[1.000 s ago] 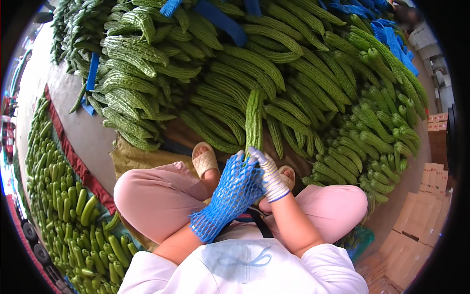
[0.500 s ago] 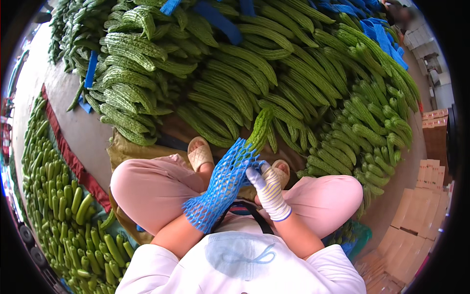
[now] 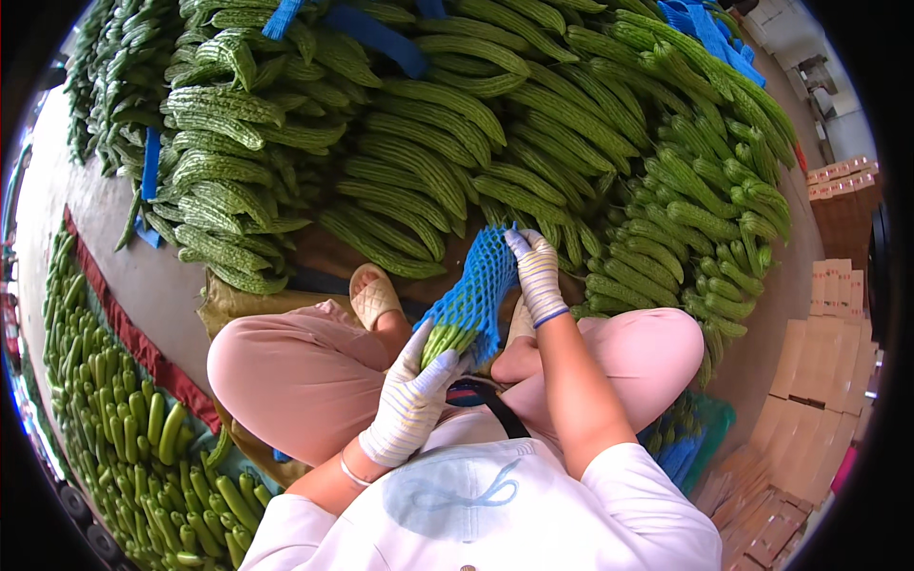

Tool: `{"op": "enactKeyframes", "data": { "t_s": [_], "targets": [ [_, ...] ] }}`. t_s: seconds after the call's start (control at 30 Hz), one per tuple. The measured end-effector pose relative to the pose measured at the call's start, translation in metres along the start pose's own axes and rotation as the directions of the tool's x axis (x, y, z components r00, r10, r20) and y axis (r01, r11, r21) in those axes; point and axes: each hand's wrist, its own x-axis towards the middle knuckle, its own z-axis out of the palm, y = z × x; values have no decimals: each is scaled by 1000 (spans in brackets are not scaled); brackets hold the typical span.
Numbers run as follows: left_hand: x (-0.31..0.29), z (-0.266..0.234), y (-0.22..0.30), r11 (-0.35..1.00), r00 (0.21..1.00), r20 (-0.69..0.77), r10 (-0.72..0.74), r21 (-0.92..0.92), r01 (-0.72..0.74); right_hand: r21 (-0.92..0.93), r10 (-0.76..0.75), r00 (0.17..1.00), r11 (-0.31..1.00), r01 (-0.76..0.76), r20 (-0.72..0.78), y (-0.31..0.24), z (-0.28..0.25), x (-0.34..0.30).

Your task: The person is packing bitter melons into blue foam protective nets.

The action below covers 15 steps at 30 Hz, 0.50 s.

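Note:
A green bitter melon (image 3: pixel 446 341) is held over my lap, its near end bare and the rest inside a blue foam net sleeve (image 3: pixel 476 281). My left hand (image 3: pixel 415 392), in a striped white glove, grips the melon's near end between thumb and fingers. At the far end of the sleeve, my right hand (image 3: pixel 536 271), gloved alike, pinches the netting by its edge. Just ahead of my feet lie long bitter melons (image 3: pixel 409 176) in big stacked rows.
Blue net sleeves (image 3: pixel 714 38) lie on the pile at the far right, with more blue strips (image 3: pixel 376 38) among the melons. Smaller green gourds (image 3: pixel 143 438) cover the left side behind a red cloth edge (image 3: pixel 143 333). Cardboard boxes (image 3: pixel 804 366) stand at the right.
The net sleeve has come off my left forearm and now surrounds the melon. My left hand, earlier inside the sleeve, now holds the near end; my right hand has moved to the far end.

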Motion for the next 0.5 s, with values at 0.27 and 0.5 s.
{"op": "enactKeyframes", "data": {
  "t_s": [0.27, 0.5],
  "targets": [
    [-14, -19, -13, 762, 949, 300, 96, 591, -264, 671, 108, 898, 628, -394, 426, -36, 4, -64],
    [-34, 11, 50, 500, 886, 402, 234, 732, -464, 537, 110, 908, 775, -333, 404, -135, -87, -122]
  ]
}}
